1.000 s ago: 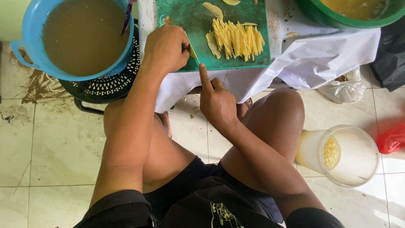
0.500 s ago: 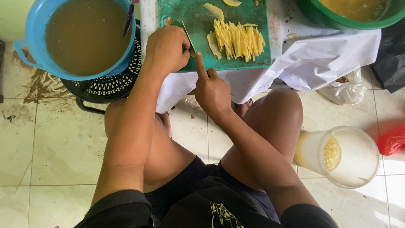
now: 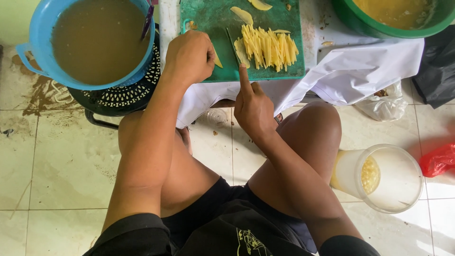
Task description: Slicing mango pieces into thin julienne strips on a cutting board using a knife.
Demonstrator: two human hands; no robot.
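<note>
A green cutting board (image 3: 208,19) lies on a cloth-covered low table, with a pile of yellow potato strips (image 3: 269,46) and a few loose slices (image 3: 242,14) on it. My right hand (image 3: 253,106) grips a thin knife (image 3: 233,46), index finger stretched along its spine; the blade stands just left of the strips. My left hand (image 3: 190,56) is curled knuckles-up on the board's near left part, over a yellow slice (image 3: 217,61) that peeks out beside it.
A blue tub (image 3: 38,28) of murky brown water sits on a black basket (image 3: 118,97) at the left. A green bowl (image 3: 379,28) stands at the top right. On the tiled floor are a clear plastic jar (image 3: 395,178), a red bag (image 3: 438,159) and a black bag (image 3: 436,71).
My right hand has risen and shifted right, bringing the knife blade from beside my left hand up against the pile of strips. My left hand stayed in place.
</note>
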